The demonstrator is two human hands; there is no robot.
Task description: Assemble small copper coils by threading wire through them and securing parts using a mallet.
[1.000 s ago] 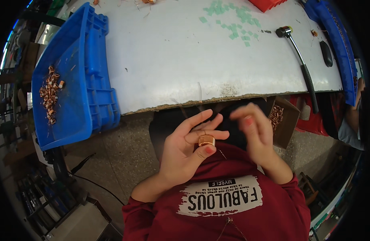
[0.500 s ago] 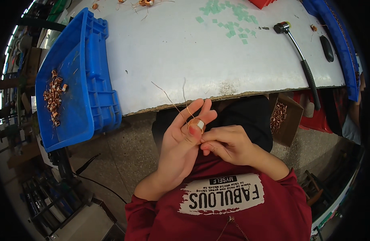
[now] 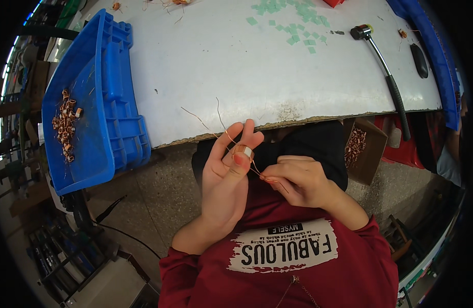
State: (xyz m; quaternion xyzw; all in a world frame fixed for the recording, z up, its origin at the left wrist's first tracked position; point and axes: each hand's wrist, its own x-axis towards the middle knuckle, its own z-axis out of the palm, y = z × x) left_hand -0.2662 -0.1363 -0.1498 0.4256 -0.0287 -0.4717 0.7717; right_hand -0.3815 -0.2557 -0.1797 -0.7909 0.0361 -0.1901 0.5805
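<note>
Between the thumb and fingers of my left hand (image 3: pixel 227 172) sits a small copper wire coil (image 3: pixel 243 152) with a white patch on its side. Two thin wire ends stick up from it past my fingertips, toward the table edge. Another pair of copper leads (image 3: pixel 256 170) runs from the coil's other side to my right hand (image 3: pixel 300 180), whose thumb and forefinger pinch them. Their loose tips poke out below that pinch. Both hands are over my lap, in front of the table edge.
A blue crate (image 3: pixel 105 102) with several copper coils (image 3: pixel 67 126) stands at left. On the white table (image 3: pixel 205 72) lie pale green squares (image 3: pixel 295 38), a hammer (image 3: pixel 382 64) and a black oval object (image 3: pixel 418 60). A cardboard box (image 3: pixel 367 154) of copper pieces is below the table at right.
My left hand has moved left with the coil, away from my right hand. The copper leads between the two hands now show, stretched from coil to pinch.
</note>
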